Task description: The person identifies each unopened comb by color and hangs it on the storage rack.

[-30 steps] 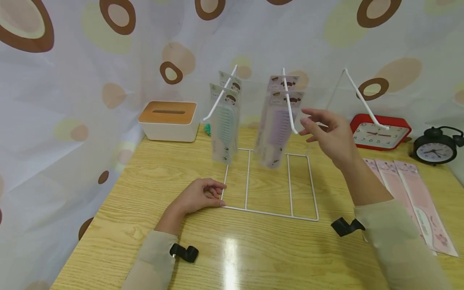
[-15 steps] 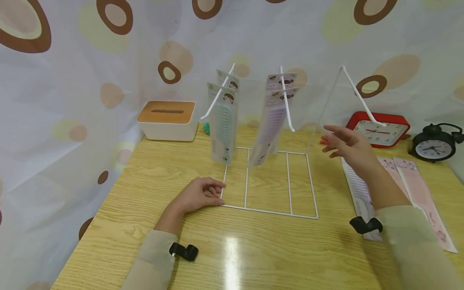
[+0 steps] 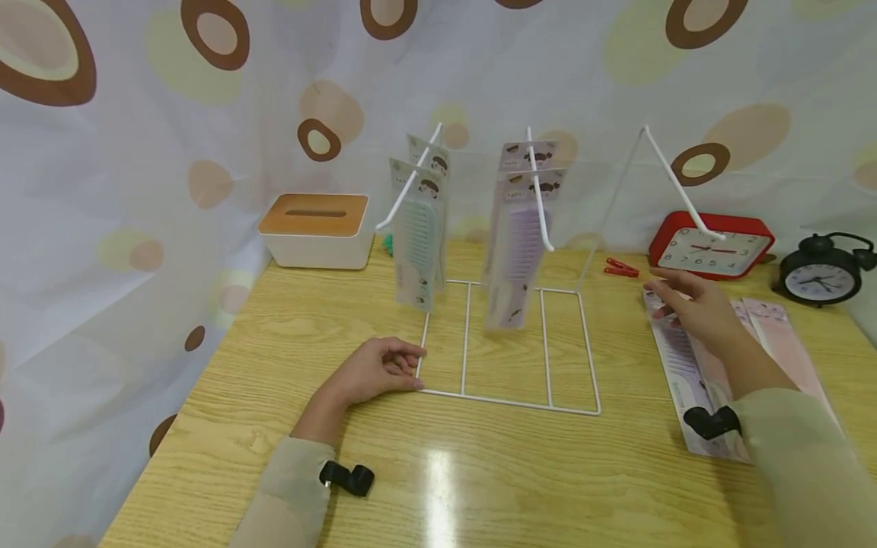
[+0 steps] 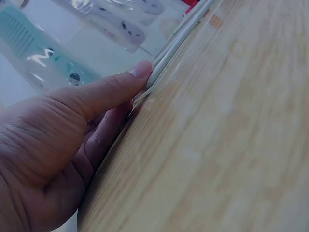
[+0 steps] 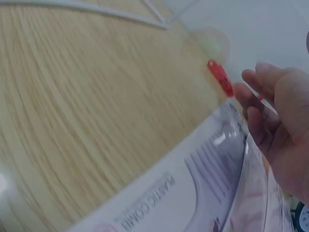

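The hanging looks about partway done: two green comb packs (image 3: 416,236) are threaded on the left hook (image 3: 397,203) of the white rack (image 3: 507,401) and two purple comb packs (image 3: 522,247) on the middle hook (image 3: 540,208), while the right hook (image 3: 674,181) carries nothing. Not hung are a flat purple pack (image 3: 680,362) and some pink packs (image 3: 784,342), lying on the right of the desk (image 3: 308,304). The left hand (image 3: 380,371) pinches the rack's near left corner between thumb and fingers; the right hand (image 3: 704,313), fingers loosely bent and thumb apart, is over the flat purple pack's far end, and whether it touches cannot be told. A strip of wood separates the rack base from the flat packs, and more stretches along the near side. On the far right, a red clip (image 3: 621,267), a red clock (image 3: 715,247) and a black alarm clock (image 3: 818,281) narrow the room; on the far left, a tissue box (image 3: 315,228) stands near the desk's left edge.
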Available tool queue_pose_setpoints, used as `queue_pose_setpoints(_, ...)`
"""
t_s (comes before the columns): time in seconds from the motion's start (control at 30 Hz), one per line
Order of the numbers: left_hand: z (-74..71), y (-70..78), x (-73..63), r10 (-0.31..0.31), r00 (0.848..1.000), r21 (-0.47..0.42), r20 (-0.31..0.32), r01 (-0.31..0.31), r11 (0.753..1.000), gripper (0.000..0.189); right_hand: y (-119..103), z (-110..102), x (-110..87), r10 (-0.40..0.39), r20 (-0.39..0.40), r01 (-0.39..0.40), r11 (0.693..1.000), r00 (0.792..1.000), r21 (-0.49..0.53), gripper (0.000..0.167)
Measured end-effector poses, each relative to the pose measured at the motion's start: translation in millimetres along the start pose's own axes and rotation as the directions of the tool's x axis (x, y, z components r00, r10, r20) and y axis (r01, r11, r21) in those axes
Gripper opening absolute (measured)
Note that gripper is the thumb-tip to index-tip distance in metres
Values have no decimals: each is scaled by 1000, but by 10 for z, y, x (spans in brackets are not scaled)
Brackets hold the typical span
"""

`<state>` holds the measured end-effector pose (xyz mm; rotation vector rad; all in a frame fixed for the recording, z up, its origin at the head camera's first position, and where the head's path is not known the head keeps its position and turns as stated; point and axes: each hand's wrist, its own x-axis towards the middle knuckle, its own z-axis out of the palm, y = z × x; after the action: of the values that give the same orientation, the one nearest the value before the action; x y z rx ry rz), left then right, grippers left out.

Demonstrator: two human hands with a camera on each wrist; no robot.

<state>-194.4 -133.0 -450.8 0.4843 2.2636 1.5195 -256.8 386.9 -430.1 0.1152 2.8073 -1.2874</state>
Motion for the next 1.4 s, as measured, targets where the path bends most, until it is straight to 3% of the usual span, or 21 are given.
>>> queue_pose_setpoints(0.2,-3,-23,-16,1,1000,-4,-3,-1,1000,49,173,-9,56,1,-12,-3,996,1000,-88,51)
queue_pose_setpoints(0.3,-1,-35,-12,-2,1000,-6,-4,2,1000,49,215,-29,81,35,22,-33,995,999,-93,58)
queue_pose_setpoints(0.53,-6,-47,5,-11,1000,1,-6,11,1000,48,235,-66,115,13,64,-4,989,998,-151,82)
queue_pose_setpoints(0.77,-6,-32,1,-4,1000,3,-3,4,1000,48,210,45,130,-3,-76,-11,982,997,-186,64)
queue_pose_setpoints(1.1,-13,-15,14,15,1000,7,1,-15,1000,48,69,-22,66,-21,-191,6,997,981,-78,60)
queue_pose_setpoints(1.27,-12,-17,11,6,1000,5,7,-6,1000,48,-110,-83,9,29,-200,-14,997,979,76,58)
queue_pose_setpoints(1.4,-6,-28,7,5,1000,5,3,-5,1000,49,-272,-106,-51,0,-214,61,958,977,281,46)
